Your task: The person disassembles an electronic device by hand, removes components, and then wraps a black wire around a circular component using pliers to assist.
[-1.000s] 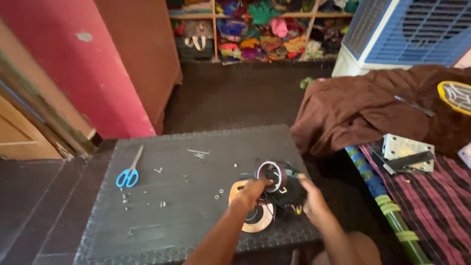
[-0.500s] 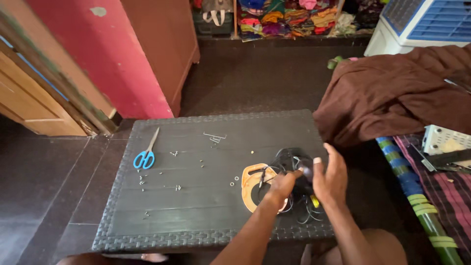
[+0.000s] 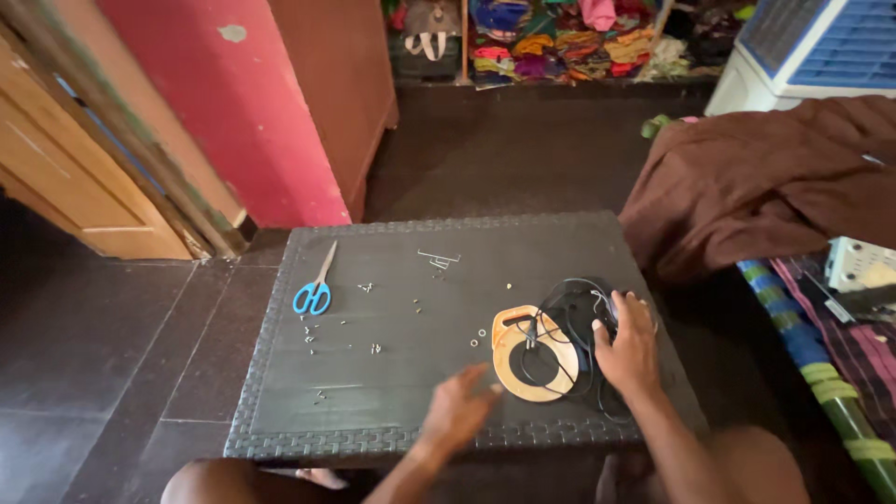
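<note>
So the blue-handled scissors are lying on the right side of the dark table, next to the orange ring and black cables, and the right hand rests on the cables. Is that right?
Not quite. The head view shows the blue-handled scissors on the left side of the dark table, well apart from the orange ring. The right hand does rest on the black cables beside that ring.

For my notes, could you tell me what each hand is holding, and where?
Right hand rests on the black cable bundle; a grip cannot be told. Left hand holds nothing.

One head camera looks steeply down, from close above, onto the dark table point(image 3: 392, 411).
</note>
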